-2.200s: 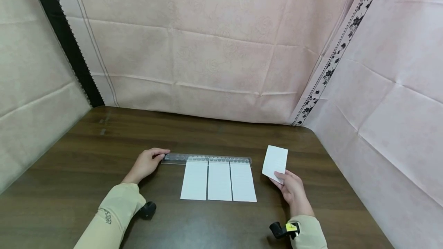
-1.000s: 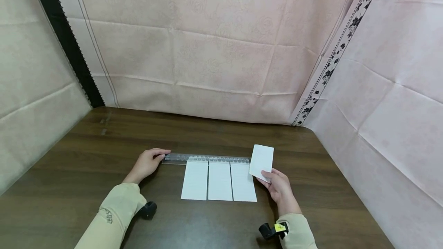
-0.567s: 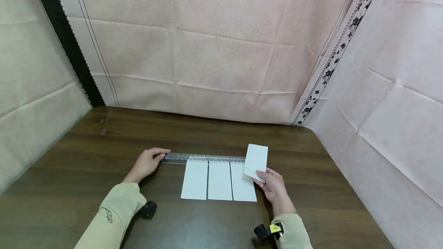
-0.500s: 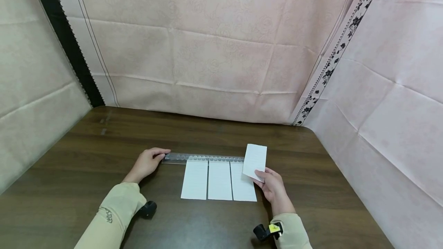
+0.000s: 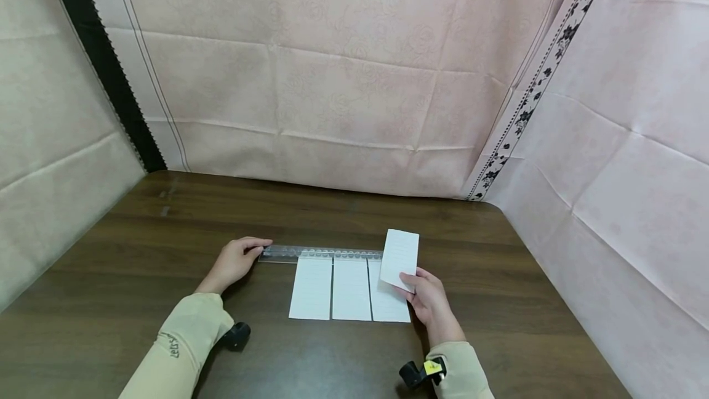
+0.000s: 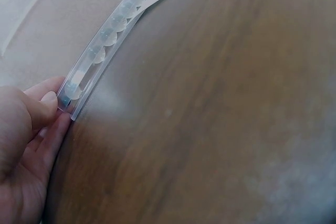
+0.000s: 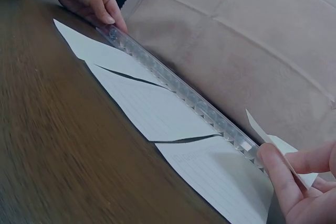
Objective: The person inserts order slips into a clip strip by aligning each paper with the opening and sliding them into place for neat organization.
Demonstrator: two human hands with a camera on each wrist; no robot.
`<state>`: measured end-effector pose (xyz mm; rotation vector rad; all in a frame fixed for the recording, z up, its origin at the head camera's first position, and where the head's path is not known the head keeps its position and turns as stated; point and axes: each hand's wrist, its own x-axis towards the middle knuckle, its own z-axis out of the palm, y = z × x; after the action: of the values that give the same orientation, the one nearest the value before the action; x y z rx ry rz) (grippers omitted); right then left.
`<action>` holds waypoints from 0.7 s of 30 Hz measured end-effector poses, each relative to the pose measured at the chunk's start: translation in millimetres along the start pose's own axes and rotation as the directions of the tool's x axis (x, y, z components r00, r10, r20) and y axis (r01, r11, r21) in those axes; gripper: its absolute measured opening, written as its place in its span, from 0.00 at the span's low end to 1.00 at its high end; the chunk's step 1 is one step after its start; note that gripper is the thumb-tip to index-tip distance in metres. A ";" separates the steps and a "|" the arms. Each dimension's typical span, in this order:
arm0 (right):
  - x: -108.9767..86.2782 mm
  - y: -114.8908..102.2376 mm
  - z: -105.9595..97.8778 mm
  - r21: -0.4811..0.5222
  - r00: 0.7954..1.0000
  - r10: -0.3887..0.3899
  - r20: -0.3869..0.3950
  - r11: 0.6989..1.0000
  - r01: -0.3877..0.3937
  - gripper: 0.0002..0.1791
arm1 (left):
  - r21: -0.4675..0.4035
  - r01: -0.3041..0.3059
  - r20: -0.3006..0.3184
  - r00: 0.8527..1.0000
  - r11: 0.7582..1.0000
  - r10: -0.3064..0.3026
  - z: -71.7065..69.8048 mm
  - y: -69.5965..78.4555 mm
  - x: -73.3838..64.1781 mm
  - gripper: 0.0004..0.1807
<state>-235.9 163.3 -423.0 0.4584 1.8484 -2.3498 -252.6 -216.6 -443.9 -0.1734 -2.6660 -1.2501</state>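
A clear plastic ticket rail [image 5: 284, 253] with a row of round beads lies across the table. My left hand [image 5: 234, 265] pinches its left end between thumb and fingers; the left wrist view shows this grip on the rail [image 6: 108, 38] closely. Three white lined paper slips hang side by side from the rail: a left slip [image 5: 311, 291], a middle slip [image 5: 351, 291] and a right slip [image 5: 388, 310]. My right hand [image 5: 429, 300] pinches another paper slip [image 5: 400, 254] near its lower edge. That slip is tilted up and overlaps the rail's right end and the right slip.
The brown wooden table [image 5: 310, 362] runs back to a pale cloth backdrop [image 5: 343, 103]. Cloth panels also stand at the left and right sides. Black camera mounts sit on the left wrist [image 5: 236, 337] and right wrist [image 5: 412, 374].
My right hand has moved left with its slip, from beside the rail to over its right end and the right slip. The left hand, rail and hanging slips have stayed put.
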 end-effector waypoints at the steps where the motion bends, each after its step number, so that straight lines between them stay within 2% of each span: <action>1: -0.3 0.1 1.0 0.001 1.000 0.000 0.002 1.000 0.000 0.27 | -0.001 -0.001 0.001 1.000 1.000 0.001 -0.1 0.1 -0.3 0.14; 21: -4.0 7.2 20.0 -0.002 0.999 0.037 0.013 0.999 -0.037 0.27 | -0.004 0.000 0.006 1.000 1.000 0.000 -1.0 1.3 -0.4 0.14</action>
<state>-233.4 141.9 -424.4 0.4716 1.8196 -2.3218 -251.9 -216.5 -442.4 -0.1781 -2.6689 -1.2565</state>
